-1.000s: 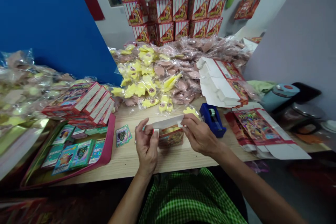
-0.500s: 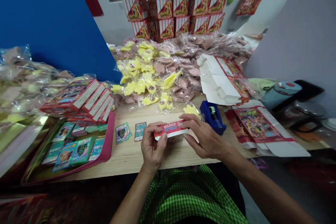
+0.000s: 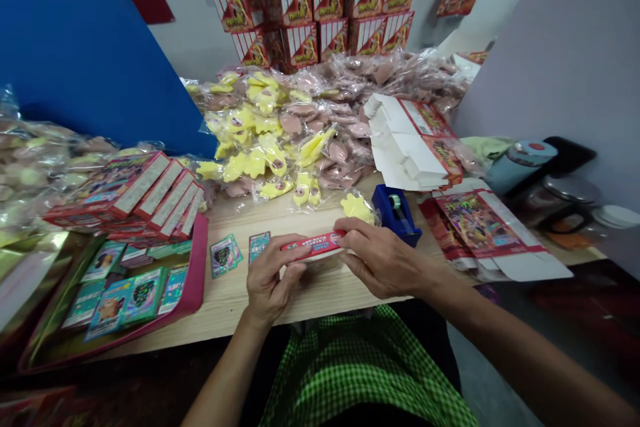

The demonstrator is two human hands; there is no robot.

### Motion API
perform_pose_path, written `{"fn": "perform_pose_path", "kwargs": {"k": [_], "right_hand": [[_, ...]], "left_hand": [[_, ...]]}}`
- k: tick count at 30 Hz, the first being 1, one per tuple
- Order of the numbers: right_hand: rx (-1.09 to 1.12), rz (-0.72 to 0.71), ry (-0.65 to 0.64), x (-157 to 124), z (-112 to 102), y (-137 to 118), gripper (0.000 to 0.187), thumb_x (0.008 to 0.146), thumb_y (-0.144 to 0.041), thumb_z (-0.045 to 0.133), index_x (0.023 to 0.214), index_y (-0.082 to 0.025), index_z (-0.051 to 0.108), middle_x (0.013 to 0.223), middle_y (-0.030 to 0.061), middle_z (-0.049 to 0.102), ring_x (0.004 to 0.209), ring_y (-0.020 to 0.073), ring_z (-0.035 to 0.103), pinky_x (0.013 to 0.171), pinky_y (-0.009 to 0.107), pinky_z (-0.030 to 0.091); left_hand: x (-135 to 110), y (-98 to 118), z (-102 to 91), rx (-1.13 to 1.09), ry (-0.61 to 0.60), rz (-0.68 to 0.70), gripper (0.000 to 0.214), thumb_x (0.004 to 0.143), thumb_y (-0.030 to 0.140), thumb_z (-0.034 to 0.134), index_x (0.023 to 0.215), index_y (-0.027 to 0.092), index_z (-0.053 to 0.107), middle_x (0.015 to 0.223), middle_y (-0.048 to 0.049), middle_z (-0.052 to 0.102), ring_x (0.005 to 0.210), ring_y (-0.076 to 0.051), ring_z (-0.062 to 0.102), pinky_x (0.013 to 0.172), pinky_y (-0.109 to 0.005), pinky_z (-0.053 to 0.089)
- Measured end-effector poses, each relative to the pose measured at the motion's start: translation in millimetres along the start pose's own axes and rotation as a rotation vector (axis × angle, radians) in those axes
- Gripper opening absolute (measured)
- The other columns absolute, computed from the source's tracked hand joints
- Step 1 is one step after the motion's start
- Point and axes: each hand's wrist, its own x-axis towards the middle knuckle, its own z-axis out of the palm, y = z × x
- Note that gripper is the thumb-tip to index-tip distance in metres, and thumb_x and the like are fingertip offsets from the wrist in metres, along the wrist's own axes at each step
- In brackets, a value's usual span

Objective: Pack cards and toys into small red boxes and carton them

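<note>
The small red printed cardboard box [image 3: 314, 244] is held flat between both hands, just above the light wooden surface [image 3: 320, 293] and directly in front of the person. The left hand [image 3: 269, 280] grips its left end, with the fingers [image 3: 286, 264] curled and clamped on that end. The right hand [image 3: 384, 257] grips the right end, with the fingers [image 3: 350, 229] closed over the top edge and the thumb underneath. The box spans the gap between the two sets of fingertips, its long red face turned up and towards the camera. Judged from its thin walls and small size, the box is light and stiff along its folds but easily crushed across its broad faces. The printed coating is probably smooth and slightly slippery. Grip is best taken at the short ends or along the folded edges, where the card is doubled, rather than on the centre of a panel. Just beyond the right fingertips lie a yellow soft toy in clear wrap [image 3: 357, 207] and a blue tape dispenser [image 3: 398, 212]. To the outside of the left fingers, two small green picture cards [image 3: 225, 255] lie flat. Further that way sits a pink tray [image 3: 198, 280] holding more cards.
</note>
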Motion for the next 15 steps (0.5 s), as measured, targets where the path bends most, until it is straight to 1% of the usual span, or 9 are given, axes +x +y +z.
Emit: {"fn": "perform_pose_path", "kwargs": {"k": [2, 4, 6, 8, 10, 11, 12, 13, 15], "right_hand": [[-0.025, -0.056, -0.015, -3.0, 0.0, 4.4, 0.014, 0.100, -0.010, 0.038, 0.103, -0.017, 0.049, 0.113, 0.0193, 0.062, 0.104, 0.0269, 0.062, 0.082, 0.041, 0.061], [-0.037, -0.091, -0.014, -4.9, 3.4, 7.5, 0.021, 0.096, -0.003, 0.037, 0.103, -0.017, 0.051, 0.112, 0.0190, 0.063, 0.100, 0.0258, 0.062, 0.080, 0.040, 0.061], [-0.049, -0.094, -0.008, -5.0, 8.3, 7.7, 0.026, 0.092, 0.000, 0.036, 0.104, -0.016, 0.053, 0.112, 0.0192, 0.063, 0.100, 0.0263, 0.062, 0.080, 0.041, 0.060], [-0.045, -0.074, 0.017, -4.4, 10.8, 5.6, 0.026, 0.092, -0.001, 0.038, 0.106, -0.015, 0.055, 0.114, 0.0198, 0.063, 0.101, 0.0269, 0.062, 0.080, 0.041, 0.060], [0.019, -0.002, 0.065, -5.7, 7.5, 3.9, 0.024, 0.095, -0.003, 0.039, 0.108, -0.015, 0.055, 0.115, 0.0179, 0.063, 0.106, 0.0259, 0.062, 0.084, 0.040, 0.059], [0.064, 0.071, 0.104, -8.1, 3.4, 4.5, 0.022, 0.097, -0.005, 0.040, 0.107, -0.016, 0.056, 0.115, 0.0165, 0.063, 0.110, 0.0253, 0.061, 0.088, 0.040, 0.058], [0.100, 0.189, 0.153, -12.1, -2.2, 6.4, 0.020, 0.097, -0.007, 0.042, 0.107, -0.017, 0.056, 0.116, 0.0149, 0.063, 0.113, 0.0246, 0.061, 0.091, 0.040, 0.056], [0.116, 0.373, 0.206, -17.9, -8.6, 9.9, 0.019, 0.096, -0.009, 0.045, 0.106, -0.018, 0.057, 0.117, 0.0133, 0.064, 0.114, 0.0242, 0.061, 0.095, 0.040, 0.055], [0.087, 0.835, 0.298, -33.8, -21.0, 20.6, 0.017, 0.090, -0.009, 0.050, 0.101, -0.019, 0.060, 0.114, 0.0121, 0.065, 0.111, 0.0247, 0.063, 0.096, 0.040, 0.053]], "left_hand": [[0.9, -0.9, -8.0, 0.107, -0.071, 0.078, 0.025, 0.096, 0.025, 0.070, 0.120, 0.019, 0.070, 0.124, -0.0131, 0.070, 0.109, -0.021, 0.069, 0.088, -0.034, 0.060], [2.6, 0.4, -13.6, 0.225, -0.128, 0.140, 0.030, 0.091, 0.017, 0.074, 0.121, 0.019, 0.068, 0.128, -0.0148, 0.069, 0.112, -0.021, 0.070, 0.090, -0.034, 0.061], [5.5, 3.5, -16.2, 0.305, -0.156, 0.166, 0.029, 0.091, 0.009, 0.072, 0.119, 0.017, 0.069, 0.123, -0.0139, 0.071, 0.108, -0.019, 0.071, 0.090, -0.032, 0.061], [9.8, 7.7, -15.0, 0.332, -0.157, 0.158, 0.026, 0.090, 0.007, 0.071, 0.115, 0.016, 0.069, 0.117, -0.0126, 0.072, 0.104, -0.018, 0.072, 0.089, -0.030, 0.061], [15.0, 12.2, -10.2, 0.334, -0.148, 0.137, 0.026, 0.089, 0.005, 0.071, 0.113, 0.015, 0.070, 0.112, -0.0112, 0.073, 0.101, -0.017, 0.072, 0.088, -0.028, 0.061], [17.8, 14.4, -6.4, 0.336, -0.137, 0.128, 0.026, 0.089, 0.004, 0.071, 0.113, 0.015, 0.071, 0.111, -0.0104, 0.073, 0.100, -0.017, 0.072, 0.087, -0.027, 0.061], [20.4, 16.5, -1.8, 0.339, -0.119, 0.121, 0.026, 0.088, 0.004, 0.071, 0.112, 0.015, 0.072, 0.110, -0.0096, 0.073, 0.099, -0.016, 0.072, 0.087, -0.027, 0.060], [22.8, 18.3, 3.5, 0.340, -0.087, 0.112, 0.026, 0.088, 0.003, 0.071, 0.111, 0.016, 0.072, 0.110, -0.0087, 0.073, 0.098, -0.016, 0.072, 0.086, -0.026, 0.060], [26.3, 21.3, 15.6, 0.331, -0.016, 0.085, 0.024, 0.087, 0.003, 0.072, 0.108, 0.017, 0.074, 0.109, -0.0068, 0.074, 0.095, -0.015, 0.073, 0.085, -0.024, 0.060]]}}
